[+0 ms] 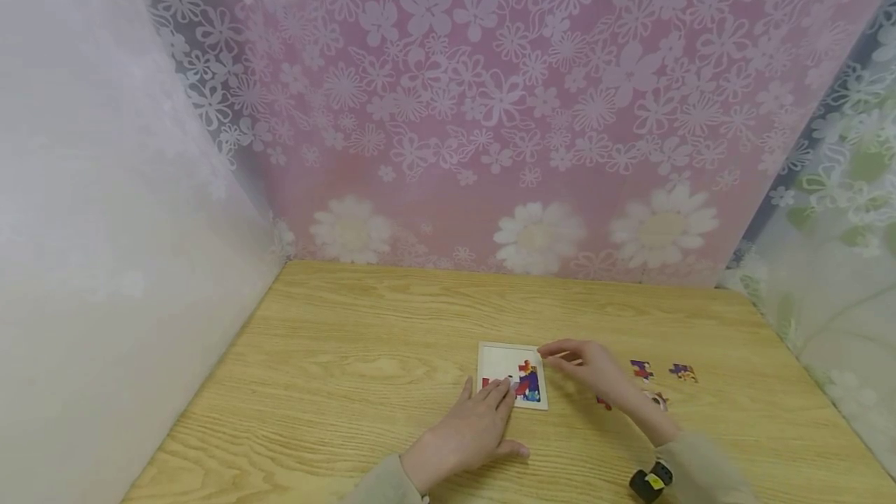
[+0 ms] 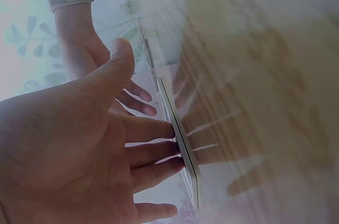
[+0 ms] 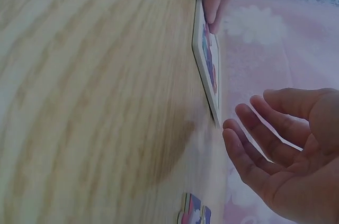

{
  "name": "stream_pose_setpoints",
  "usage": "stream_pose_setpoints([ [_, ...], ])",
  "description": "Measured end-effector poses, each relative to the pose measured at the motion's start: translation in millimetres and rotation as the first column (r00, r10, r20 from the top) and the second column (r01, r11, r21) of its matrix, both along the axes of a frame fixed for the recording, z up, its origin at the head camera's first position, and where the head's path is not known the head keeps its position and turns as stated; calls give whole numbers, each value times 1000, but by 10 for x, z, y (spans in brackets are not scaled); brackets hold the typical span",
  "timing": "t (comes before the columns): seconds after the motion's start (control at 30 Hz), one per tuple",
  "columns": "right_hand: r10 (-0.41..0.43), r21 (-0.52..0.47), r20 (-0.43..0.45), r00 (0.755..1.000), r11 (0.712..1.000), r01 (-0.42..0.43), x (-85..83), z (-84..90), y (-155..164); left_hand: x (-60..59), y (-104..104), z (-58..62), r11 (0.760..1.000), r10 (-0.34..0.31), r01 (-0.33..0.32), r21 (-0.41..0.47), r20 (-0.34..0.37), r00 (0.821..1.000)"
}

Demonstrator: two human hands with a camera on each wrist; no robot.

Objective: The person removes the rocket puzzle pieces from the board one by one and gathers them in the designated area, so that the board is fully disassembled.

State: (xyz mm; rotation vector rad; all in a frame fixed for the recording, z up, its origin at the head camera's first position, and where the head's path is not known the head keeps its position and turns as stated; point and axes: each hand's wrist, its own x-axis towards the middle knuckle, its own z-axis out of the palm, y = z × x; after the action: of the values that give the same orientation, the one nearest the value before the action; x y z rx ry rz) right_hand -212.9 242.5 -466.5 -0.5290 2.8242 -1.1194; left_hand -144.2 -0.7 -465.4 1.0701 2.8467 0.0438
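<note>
A white puzzle board (image 1: 498, 360) lies flat on the wooden table (image 1: 364, 333), with several coloured pieces fitted in its lower part. My left hand (image 1: 498, 390) rests with straight fingers on the board's near left corner; in the left wrist view its fingertips (image 2: 172, 147) touch the board (image 2: 183, 147). My right hand (image 1: 554, 351) hovers at the board's far right corner, fingers relaxed and empty. In the right wrist view the right hand (image 3: 249, 123) is slightly cupped, just off the board's edge (image 3: 204, 70).
Loose puzzle pieces lie right of the board: a purple one (image 1: 641, 369), another (image 1: 682, 372), a red one (image 1: 603, 403) and a pale one (image 1: 658, 400); one piece (image 3: 193, 216) shows by my right hand. Flowered curtains wall three sides.
</note>
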Motion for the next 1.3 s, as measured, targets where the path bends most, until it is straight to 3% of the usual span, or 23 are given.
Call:
stream_pose_setpoints([
  [0.33, 49, 10, -34, 998, 999, -48, 9, -20, -173, 3, -8, 19, 1000, -19, 19, 1, -32, 999],
  [0.67, 123, 203, -171, 978, 975, -87, -9, -61, -233, 5, -7, 20, 1000, -30, 30, 2, -48, 998],
  [0.87, 148, 279, -181, 972, 956, -93, -12, -89, -239, 3, -7, 11, 1000, -28, 28, 4, -48, 998],
  [1.3, 145, 343, -163, 976, 936, -82, -8, -43, -301, -5, -5, -7, 1000, -28, 29, 6, -46, 999],
])
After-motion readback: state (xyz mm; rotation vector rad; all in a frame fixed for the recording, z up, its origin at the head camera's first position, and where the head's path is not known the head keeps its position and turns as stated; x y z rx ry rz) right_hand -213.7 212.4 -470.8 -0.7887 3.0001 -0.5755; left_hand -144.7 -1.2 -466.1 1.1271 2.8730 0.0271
